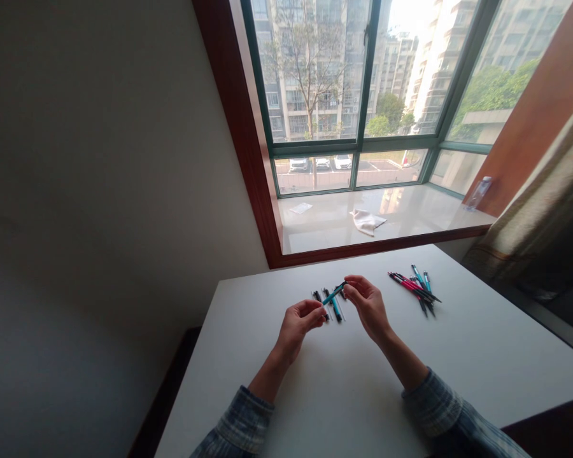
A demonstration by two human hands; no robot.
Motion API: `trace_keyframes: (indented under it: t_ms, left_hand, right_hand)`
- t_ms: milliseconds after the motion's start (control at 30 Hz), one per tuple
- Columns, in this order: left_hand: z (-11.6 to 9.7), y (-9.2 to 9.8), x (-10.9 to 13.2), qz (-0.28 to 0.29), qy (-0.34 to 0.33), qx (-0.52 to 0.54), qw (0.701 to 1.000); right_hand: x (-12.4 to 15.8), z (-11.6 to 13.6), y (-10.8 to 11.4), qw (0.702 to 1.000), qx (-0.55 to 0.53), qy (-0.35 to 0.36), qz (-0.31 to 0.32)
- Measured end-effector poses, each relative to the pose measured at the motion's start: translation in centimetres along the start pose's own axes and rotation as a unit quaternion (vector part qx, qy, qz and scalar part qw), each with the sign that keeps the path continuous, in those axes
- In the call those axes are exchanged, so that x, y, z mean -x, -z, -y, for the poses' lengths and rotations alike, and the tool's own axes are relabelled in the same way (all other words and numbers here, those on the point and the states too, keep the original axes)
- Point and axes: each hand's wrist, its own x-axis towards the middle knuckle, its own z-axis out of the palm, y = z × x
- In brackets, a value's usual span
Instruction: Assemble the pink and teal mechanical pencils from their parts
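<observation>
A teal pen barrel with a black end [333,294] is held above the white table [363,394], slanting up to the right. My left hand [302,323] pinches its lower left end. At the upper right end, my right hand [367,305] grips the black part between thumb and fingertips. Beneath and just behind it lie several pen parts, among them a teal-and-black pen piece [337,310], a black piece [318,297] and thin light-coloured refills. My fingers hide some of these parts.
To the right on the table is a pile of pink, teal and black pens [417,289]. On the windowsill [315,232] beyond sit a crumpled white cloth [367,222], a paper scrap [300,208] and a clear bottle [479,194]. A wall [124,191] stands at the left.
</observation>
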Motion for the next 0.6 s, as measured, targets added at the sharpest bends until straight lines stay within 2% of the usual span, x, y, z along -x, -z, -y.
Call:
trace_keyframes:
  t_ms: [100, 167, 233, 267, 300, 367, 467, 533, 600]
  left_hand:
    - [0.0, 0.1, 0.0, -0.001, 0.001, -0.005, 1.0]
    - [-0.2, 0.3, 0.0, -0.005, -0.002, -0.008, 1.0]
    - [-0.4, 0.4, 0.0, -0.012, -0.007, -0.007, 1.0]
    - [-0.5, 0.4, 0.1, -0.015, -0.009, -0.005, 1.0]
    - [-0.6, 0.4, 0.1, -0.017, -0.011, -0.005, 1.0]
    - [-0.7, 0.4, 0.1, -0.018, -0.014, -0.008, 1.0]
    - [-0.7, 0.4, 0.1, -0.016, -0.017, -0.02, 1.0]
    - [-0.7, 0.4, 0.0, -0.015, -0.018, -0.026, 0.999]
    - [-0.7, 0.5, 0.0, -0.016, -0.019, -0.028, 0.999]
  right_hand:
    - [-0.4, 0.6, 1.0, 0.999, 0.021, 0.033, -0.037]
    - [-0.8, 1.2, 2.3, 0.992, 0.07, 0.079, -0.069]
    - [-1.1, 1.8, 4.0, 0.972, 0.158, 0.15, -0.084]
    - [-1.1, 1.9, 5.0, 0.956, 0.214, 0.188, -0.07]
    - [-1.2, 2.0, 5.9, 0.933, 0.279, 0.225, -0.04]
    - [-1.0, 1.7, 7.6, 0.875, 0.39, 0.28, 0.059]
    - [-0.5, 0.6, 9.1, 0.802, 0.47, 0.304, 0.21]
    - [-0.1, -0.2, 9.4, 0.779, 0.489, 0.286, 0.268]
    - [0.1, -0.6, 9.5, 0.778, 0.496, 0.259, 0.286]
